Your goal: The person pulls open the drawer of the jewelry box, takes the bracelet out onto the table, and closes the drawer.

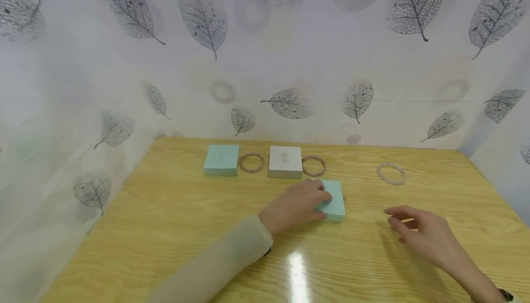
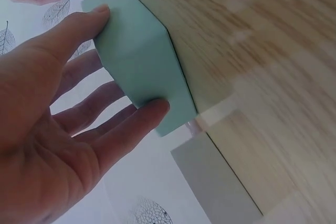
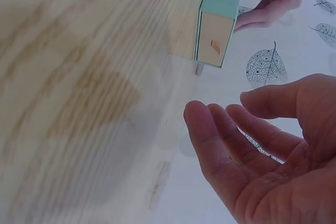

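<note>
My left hand (image 1: 295, 205) holds a mint-green box (image 1: 334, 202) that lies on the table. In the left wrist view its thumb and fingers grip the edges of the box (image 2: 139, 45). The right wrist view shows the near end of this box as a peach-coloured drawer front (image 3: 214, 40) with a small tab. Off to the right, my right hand (image 1: 426, 236) hovers over the table, fingers loosely bent and holding nothing. A pale bangle (image 1: 393, 183) lies beyond it.
Along the back of the table (image 1: 174, 229) stand another mint-green box (image 1: 223, 157) and a white box (image 1: 285, 158). Beside them lie a brownish bangle (image 1: 251, 171) and a second brownish bangle (image 1: 315, 174). A leaf-patterned curtain (image 1: 265, 73) surrounds the table's back and sides.
</note>
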The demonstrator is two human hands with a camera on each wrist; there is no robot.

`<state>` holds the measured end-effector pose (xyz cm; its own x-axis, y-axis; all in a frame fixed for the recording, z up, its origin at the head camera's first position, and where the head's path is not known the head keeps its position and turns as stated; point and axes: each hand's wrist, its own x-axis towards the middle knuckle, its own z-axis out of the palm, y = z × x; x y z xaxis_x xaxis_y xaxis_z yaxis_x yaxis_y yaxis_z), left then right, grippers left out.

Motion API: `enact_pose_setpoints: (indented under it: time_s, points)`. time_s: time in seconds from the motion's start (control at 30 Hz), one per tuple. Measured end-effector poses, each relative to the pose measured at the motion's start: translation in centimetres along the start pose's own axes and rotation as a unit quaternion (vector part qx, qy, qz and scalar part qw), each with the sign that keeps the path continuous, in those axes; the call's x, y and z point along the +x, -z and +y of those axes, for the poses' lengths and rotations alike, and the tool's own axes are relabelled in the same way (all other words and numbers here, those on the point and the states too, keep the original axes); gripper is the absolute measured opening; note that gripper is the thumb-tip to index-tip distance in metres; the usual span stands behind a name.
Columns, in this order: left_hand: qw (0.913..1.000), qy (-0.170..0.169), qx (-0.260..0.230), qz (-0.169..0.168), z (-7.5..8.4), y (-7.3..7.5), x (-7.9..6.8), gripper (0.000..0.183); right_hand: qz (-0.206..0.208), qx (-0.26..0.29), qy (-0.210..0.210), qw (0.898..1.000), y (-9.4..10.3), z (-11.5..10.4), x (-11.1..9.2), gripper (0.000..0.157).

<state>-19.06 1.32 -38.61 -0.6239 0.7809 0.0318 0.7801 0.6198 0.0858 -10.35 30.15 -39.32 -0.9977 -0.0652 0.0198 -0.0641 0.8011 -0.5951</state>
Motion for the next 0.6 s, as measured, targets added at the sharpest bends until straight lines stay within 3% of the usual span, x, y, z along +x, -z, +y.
enact_pose_setpoints:
  time_s: [0.33,0.6]
  points:
    - [0.9998,0.011,-0.013,-0.004,1.1,-0.3,2.7,0.036,-0.007,-0.009,-0.016,1.000,0.8,0.7,-0.5,0.029]
    - [0.9996,0.023,0.016,-0.010,1.9,-0.4,4.5,0.038,-0.021,-0.006,-0.033,0.999,1.3,1.6,-0.5,0.032]
